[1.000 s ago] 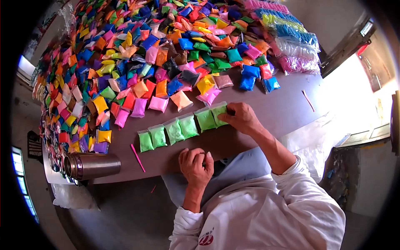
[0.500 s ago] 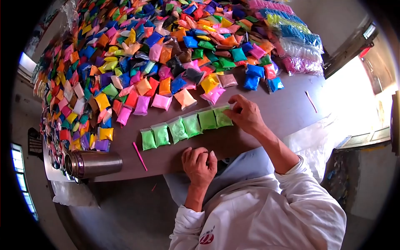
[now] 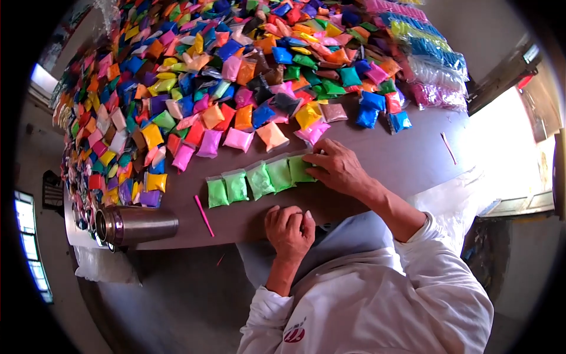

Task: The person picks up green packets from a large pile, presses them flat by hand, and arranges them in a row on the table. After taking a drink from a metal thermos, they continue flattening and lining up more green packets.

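A slightly slanting row of several light green packets (image 3: 259, 180) lies on the brown table (image 3: 354, 206). Over the row's right end is my right hand (image 3: 338, 167), its fingers bent and its fingertips on the last packet that shows; the hand covers part of that end. My left hand (image 3: 290, 231) rests at the table's near edge below the row, fingers curled in, thumb against them, with nothing visible in it. To the left of it lies a pink stick (image 3: 204, 216).
A big heap of coloured packets (image 3: 194, 76) covers the table's far and left side. Bundled clear bags (image 3: 436, 74) stand at the back right. A metal flask (image 3: 141, 226) lies on its side at the left edge. Clear plastic (image 3: 451, 197) hangs at the right, near a thin stick (image 3: 448, 148).
My right hand has moved left along the row and now covers its right end, so fewer green packets show. My left hand keeps its curled pose. The whole view has shifted slightly.
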